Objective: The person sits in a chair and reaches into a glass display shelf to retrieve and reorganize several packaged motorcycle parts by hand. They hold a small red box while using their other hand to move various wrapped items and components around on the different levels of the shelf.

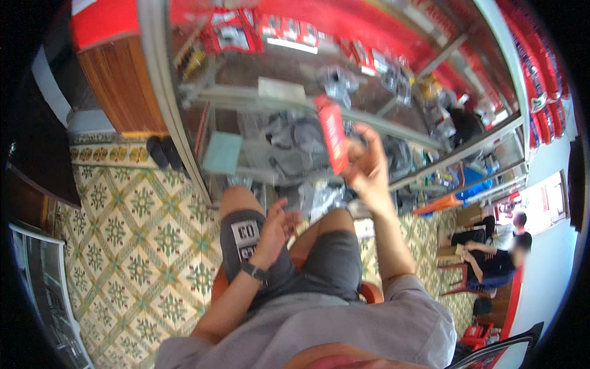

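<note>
My right hand (369, 165) is raised in front of the glass display case, closed on the lower right edge of a narrow red packet (332, 136) with white print. The packet stands nearly upright, tilted slightly, and I cannot tell whether it is a box or a pouch. Over my lap, my left hand (278, 229) holds nothing, its fingers loosely apart. A dark watch (254, 270) is on the left wrist.
The glass display case (179, 123) has shelves with red packages (289, 31), clear-bagged parts (338, 83) and dark bagged items (295, 141). Two dark shoes (165, 154) lie on the patterned tiles at left. At right, two people sit near a table, one in dark clothes (495, 264).
</note>
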`<state>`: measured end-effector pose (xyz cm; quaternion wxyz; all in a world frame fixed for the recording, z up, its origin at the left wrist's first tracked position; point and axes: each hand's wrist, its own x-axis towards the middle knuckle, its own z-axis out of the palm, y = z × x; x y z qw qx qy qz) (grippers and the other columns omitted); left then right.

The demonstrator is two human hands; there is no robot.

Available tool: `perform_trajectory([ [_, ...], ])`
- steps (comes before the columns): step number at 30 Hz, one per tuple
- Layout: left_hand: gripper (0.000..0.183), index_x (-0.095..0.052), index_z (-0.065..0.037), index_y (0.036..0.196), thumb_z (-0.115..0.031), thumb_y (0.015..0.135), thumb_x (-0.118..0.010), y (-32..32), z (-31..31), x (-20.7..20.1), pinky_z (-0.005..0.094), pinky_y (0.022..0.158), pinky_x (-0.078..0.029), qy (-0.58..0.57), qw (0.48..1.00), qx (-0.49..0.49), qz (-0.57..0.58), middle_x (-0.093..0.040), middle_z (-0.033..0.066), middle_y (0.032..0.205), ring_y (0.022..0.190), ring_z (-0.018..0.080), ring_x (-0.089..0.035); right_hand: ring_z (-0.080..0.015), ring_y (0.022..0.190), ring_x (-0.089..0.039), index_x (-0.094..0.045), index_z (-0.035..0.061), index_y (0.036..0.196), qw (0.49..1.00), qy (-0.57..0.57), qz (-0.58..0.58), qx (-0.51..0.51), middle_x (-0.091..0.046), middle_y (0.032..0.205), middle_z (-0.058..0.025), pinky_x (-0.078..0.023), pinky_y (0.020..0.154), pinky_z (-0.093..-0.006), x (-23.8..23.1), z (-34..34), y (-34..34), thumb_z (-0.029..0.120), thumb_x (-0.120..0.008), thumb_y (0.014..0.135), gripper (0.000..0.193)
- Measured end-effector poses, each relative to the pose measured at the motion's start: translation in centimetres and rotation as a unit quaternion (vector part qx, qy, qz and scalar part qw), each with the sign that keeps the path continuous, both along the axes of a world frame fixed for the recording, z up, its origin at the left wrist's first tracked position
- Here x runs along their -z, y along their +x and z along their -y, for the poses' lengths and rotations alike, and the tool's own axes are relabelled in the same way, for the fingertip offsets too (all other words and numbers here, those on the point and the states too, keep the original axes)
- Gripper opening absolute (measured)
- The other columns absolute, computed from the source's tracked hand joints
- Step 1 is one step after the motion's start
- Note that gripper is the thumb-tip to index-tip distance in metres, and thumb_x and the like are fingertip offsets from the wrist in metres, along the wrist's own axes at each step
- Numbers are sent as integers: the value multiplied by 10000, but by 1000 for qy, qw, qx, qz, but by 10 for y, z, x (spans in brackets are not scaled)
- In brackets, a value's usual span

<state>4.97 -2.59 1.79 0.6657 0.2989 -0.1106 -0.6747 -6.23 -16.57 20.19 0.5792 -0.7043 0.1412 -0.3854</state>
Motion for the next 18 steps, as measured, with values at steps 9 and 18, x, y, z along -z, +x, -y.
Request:
perform_trajectory([
  [9, 529, -273, -175, 1381, -347, 935, -500, -2, -4, -15, 381, 864, -492, 8, 995, -38, 90, -562, 150, 1165, 1040, 264, -588, -205, 907, -653, -407, 67, 1270, 953, 110, -282, 36, -654, 940, -161, -544, 727, -311, 109, -86, -39, 78, -680, 781, 560],
  [18, 333, -493, -78, 1054, -390, 940, -497, 6, 1, 11, 345, 830, -535, 91, 993, -17, -70, -594, 117, 1005, 992, 219, -611, -260, 772, -632, -487, 65, 1219, 959, -150, -201, 130, -620, 851, -117, -515, 679, -340, 137, -77, -23, 49, -703, 744, 522],
])
